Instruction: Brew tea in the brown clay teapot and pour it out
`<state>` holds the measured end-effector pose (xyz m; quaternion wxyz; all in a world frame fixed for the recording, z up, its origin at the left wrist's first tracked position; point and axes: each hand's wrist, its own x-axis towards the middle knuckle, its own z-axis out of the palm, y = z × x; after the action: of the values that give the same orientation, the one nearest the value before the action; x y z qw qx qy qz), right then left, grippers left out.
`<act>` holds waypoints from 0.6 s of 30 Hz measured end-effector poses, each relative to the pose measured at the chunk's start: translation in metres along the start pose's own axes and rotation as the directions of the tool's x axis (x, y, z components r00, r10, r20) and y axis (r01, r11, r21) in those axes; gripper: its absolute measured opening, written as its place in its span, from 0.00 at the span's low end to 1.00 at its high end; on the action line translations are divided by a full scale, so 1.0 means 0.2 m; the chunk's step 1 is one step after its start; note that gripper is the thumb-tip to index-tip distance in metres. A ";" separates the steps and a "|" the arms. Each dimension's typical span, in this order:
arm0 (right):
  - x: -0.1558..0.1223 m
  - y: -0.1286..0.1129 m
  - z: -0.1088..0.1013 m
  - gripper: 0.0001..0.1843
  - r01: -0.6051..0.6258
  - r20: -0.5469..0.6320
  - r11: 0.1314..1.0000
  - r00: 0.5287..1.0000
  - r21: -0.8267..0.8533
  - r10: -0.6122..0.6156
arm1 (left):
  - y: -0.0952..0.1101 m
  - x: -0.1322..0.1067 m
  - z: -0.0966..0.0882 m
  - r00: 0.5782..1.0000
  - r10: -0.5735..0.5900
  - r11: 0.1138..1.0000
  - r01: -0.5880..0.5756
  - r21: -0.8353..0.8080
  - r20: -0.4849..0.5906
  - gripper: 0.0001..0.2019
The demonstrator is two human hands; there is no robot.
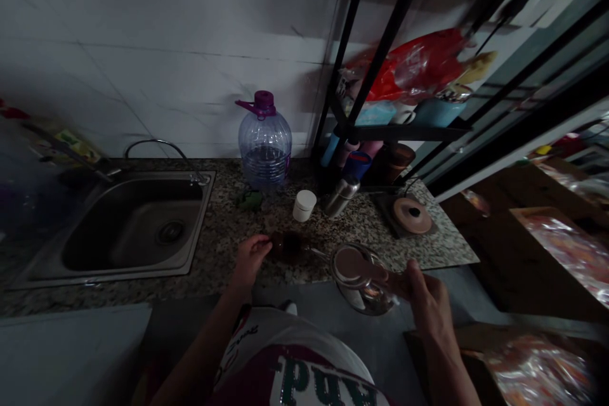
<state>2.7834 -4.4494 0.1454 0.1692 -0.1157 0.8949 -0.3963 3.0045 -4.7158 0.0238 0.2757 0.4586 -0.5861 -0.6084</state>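
Note:
My right hand is closed round the brown handle of a kettle with a shiny steel body and a brown round lid. The kettle is held at the counter's front edge, its spout side toward the left. A thin bright streak runs from there to a dark brown container; whether it is water I cannot tell. The fingers of my left hand are closed on the container's left side. Its exact kind is lost in the dimness. Behind it stand a white lidded jar and a steel flask.
A big water bottle with a purple cap stands by the wall. On the left is a steel sink with a tap. A black rack rises behind a brown lid. Boxes of wrapped goods fill the right side.

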 end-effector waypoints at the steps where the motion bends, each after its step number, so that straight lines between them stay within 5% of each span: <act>1: 0.00 -0.01 0.00 0.38 0.006 -0.002 1.000 1.000 0.001 -0.006 | 0.00 0.00 0.00 1.000 -0.002 1.000 0.002 0.002 0.004 0.15; 18: 0.00 -0.02 0.03 0.37 0.028 0.043 1.000 0.999 0.009 -0.028 | 0.00 0.01 -0.01 1.000 0.026 0.997 -0.026 0.067 -0.007 0.16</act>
<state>2.7847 -4.4552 0.1444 0.1833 -0.1361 0.8877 -0.3998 3.0052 -4.7171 0.0228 0.2706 0.4624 -0.6109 -0.5829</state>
